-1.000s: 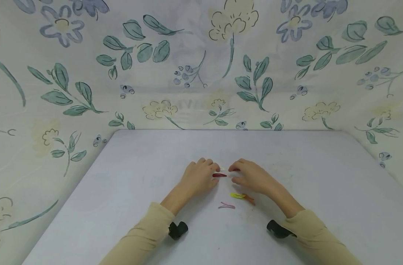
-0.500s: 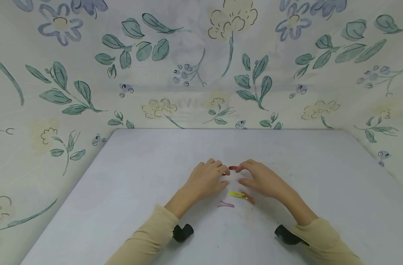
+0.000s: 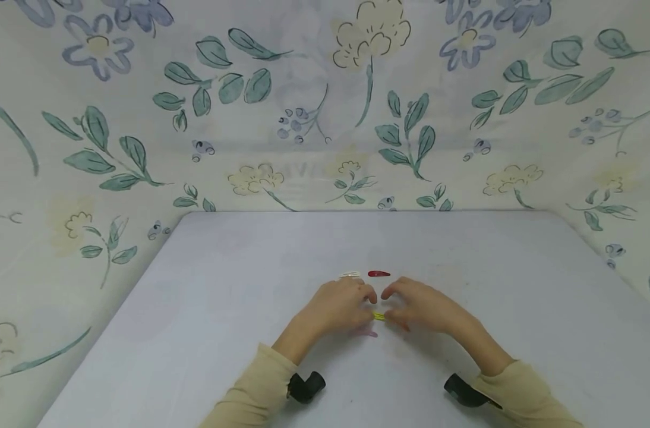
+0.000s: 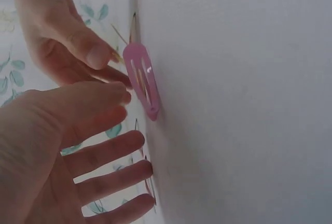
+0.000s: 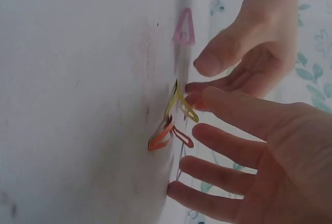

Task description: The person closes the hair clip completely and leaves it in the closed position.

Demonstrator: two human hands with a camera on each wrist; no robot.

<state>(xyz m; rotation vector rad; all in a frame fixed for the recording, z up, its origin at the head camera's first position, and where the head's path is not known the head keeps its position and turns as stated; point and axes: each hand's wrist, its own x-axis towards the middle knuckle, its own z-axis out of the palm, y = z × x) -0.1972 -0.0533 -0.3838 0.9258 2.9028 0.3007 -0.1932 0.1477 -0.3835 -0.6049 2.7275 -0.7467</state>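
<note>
- Left hand [image 3: 340, 306]: fingers are held spread, nothing pinched.
- White clip [image 3: 350, 274]: laid beyond it.
- Pink clip [image 4: 138, 53]: slotted, glossy.
- Yellow clip [image 3: 379, 316]: set between the hands, propped probably by splayed arms; contact cannot be told.
- Red clip [image 3: 379, 273]: laid beyond.
- Orange clip [image 5: 161, 131]: V-shaped.
- Right hand [image 3: 429, 308]: likewise spread, apparently to avoid knocking clips.

The worktop [image 3: 234, 267] is white, with faint brown smudges [image 5: 147, 60] and dark specks [image 5: 157, 25]. Near its middle, a white clip [image 3: 350, 274] lies just left of a red clip [image 3: 379, 274]. Nearer the person, a yellow clip [image 3: 379, 316] touches an orange clip [image 5: 164, 130], a pink clip [image 4: 135, 52] near them.
</note>
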